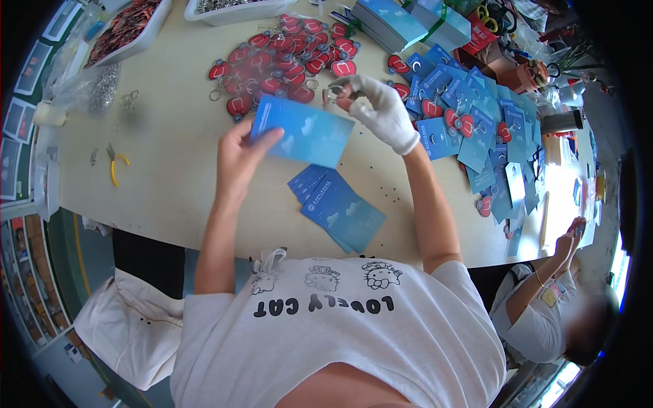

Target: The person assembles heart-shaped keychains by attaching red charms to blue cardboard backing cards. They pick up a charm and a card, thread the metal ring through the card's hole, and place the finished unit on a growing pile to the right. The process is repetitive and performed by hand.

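I see the two hands well apart over the desk (170, 177). The bare left hand (239, 146) is clamped on a blue card (303, 129), its thumb flat on the printed face near the left edge and its fingers behind; the card is lifted above the desk, slightly tilted and a little blurred. The right hand (381, 112), in a white glove, comes in just beside the card's upper right corner, thumb and forefinger pinched on a small metal piece (335, 90), though I cannot make out its exact shape.

Below the held card I have a few more blue cards, the fanned pile (350, 214), lying toward the person's body, with dark specks (390, 194) to its right. Beyond the hands sits a heap of red keychains (289, 58). On the right, cards with keychains (473, 112) overlap in a broad spread. Yellow-handled pliers (113, 173) lie well off to the left. At the lower right I see a co-worker (537, 319) beside the desk.
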`<action>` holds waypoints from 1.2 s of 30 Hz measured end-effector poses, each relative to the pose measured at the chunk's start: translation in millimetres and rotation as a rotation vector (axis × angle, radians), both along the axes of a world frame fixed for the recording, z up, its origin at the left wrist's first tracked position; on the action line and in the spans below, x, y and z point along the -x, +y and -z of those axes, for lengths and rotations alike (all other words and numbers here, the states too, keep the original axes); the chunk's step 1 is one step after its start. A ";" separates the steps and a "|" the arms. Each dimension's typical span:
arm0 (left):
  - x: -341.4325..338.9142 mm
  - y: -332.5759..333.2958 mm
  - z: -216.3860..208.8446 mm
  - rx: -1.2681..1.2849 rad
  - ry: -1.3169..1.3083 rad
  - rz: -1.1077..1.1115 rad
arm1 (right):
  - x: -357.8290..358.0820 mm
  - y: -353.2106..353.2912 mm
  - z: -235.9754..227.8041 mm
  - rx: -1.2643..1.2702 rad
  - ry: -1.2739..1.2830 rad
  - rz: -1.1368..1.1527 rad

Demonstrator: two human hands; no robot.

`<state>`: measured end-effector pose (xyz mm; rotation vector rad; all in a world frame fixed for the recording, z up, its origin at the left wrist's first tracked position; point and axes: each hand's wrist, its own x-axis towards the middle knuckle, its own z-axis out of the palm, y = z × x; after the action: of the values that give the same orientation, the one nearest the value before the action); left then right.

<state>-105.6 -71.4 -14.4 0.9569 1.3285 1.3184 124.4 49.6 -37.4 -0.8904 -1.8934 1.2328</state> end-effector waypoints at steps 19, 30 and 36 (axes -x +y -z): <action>-55.6 62.3 -13.9 -0.313 -0.231 0.109 | 7.9 -32.3 -86.7 0.297 -0.003 0.200; -57.9 52.3 -19.4 -0.278 -0.409 0.150 | 11.4 -39.3 -82.8 0.366 0.124 0.251; -77.0 45.3 -29.8 -0.378 -0.385 -0.084 | 16.6 -38.4 -85.1 0.379 0.007 0.273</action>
<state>-28.6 -26.0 15.4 0.8436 0.8484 1.7573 107.9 11.2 47.7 -1.2930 -1.4918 1.4408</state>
